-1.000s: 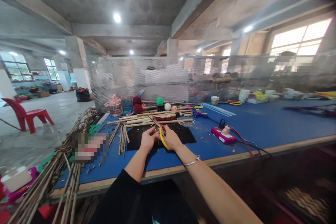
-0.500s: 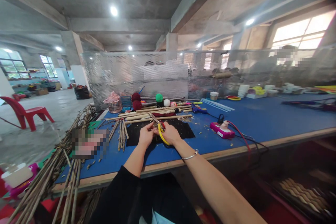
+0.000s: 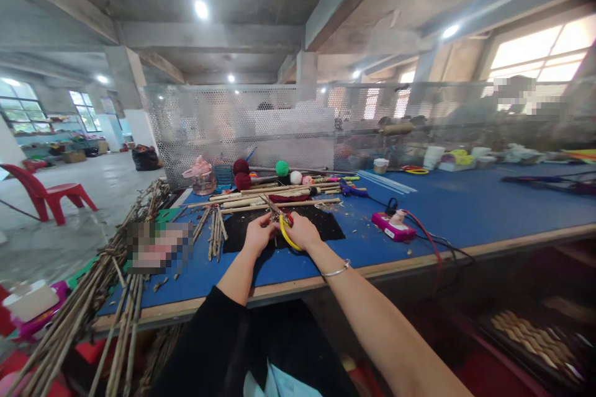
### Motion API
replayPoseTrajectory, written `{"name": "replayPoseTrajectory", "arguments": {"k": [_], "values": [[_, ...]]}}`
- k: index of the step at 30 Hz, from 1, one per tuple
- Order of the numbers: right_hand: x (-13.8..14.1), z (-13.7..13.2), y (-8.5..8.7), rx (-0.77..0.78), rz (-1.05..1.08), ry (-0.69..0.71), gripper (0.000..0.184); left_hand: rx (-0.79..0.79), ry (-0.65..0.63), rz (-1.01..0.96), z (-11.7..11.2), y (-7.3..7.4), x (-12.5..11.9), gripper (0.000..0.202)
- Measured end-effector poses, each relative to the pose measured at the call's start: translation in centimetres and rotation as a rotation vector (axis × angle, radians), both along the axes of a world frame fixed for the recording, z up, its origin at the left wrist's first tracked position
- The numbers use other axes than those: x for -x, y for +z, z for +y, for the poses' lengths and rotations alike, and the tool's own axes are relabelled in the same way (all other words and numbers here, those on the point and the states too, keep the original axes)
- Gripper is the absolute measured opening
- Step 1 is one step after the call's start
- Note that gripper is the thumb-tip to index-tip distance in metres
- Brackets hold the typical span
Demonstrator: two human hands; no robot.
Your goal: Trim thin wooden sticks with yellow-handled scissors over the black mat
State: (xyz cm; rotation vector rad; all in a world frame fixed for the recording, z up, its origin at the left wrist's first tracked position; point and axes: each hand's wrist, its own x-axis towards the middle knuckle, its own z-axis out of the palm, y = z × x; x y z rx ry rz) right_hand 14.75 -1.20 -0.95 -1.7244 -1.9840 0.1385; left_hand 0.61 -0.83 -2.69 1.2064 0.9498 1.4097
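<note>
Both of my hands meet over a black mat on the blue table. My left hand pinches a thin brown stick that slants up and away from it. My right hand is closed on yellow-handled scissors, whose blades sit at the stick, right beside my left fingers. A silver bangle circles my right wrist.
Long bamboo sticks and yarn balls lie behind the mat. A pink glue gun with cables rests to the right. Short sticks lie left of the mat, a big twig bundle off the table's left end. A perforated screen backs the table.
My hands have stayed together on the stick and scissors with only slight shifts. The view has drifted a little, so everything sits slightly higher in the frame.
</note>
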Motion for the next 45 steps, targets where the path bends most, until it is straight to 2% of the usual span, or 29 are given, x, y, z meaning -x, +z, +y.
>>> {"name": "replayPoseTrajectory", "arguments": {"k": [5,12,19,26,30,38,45], "values": [[0.08,-0.23,0.43,0.016,-0.022,-0.001,0.052,0.023,-0.004,0.001,0.05,-0.02,0.10,0.052],[-0.06,-0.33,0.48,-0.036,-0.019,-0.014,0.052,0.089,-0.020,-0.133,-0.06,0.27,-0.02,0.047],[0.28,-0.56,0.49,-0.058,0.145,0.166,0.051,0.064,-0.107,-0.224,0.03,0.21,0.08,0.048],[0.22,-0.37,0.31,-0.081,0.197,0.210,0.049,0.072,-0.157,-0.226,-0.32,0.32,-0.16,0.051],[0.18,-0.30,0.24,-0.075,0.184,0.209,0.045,0.066,-0.168,-0.211,-0.57,0.46,-0.26,0.052],[0.11,-0.40,0.38,-0.042,0.124,0.187,0.046,0.076,-0.093,-0.195,-0.56,0.47,-0.49,0.050],[0.20,-0.60,0.70,0.037,0.024,0.086,0.047,0.067,-0.110,-0.228,-0.84,0.84,-0.43,0.050]]}}
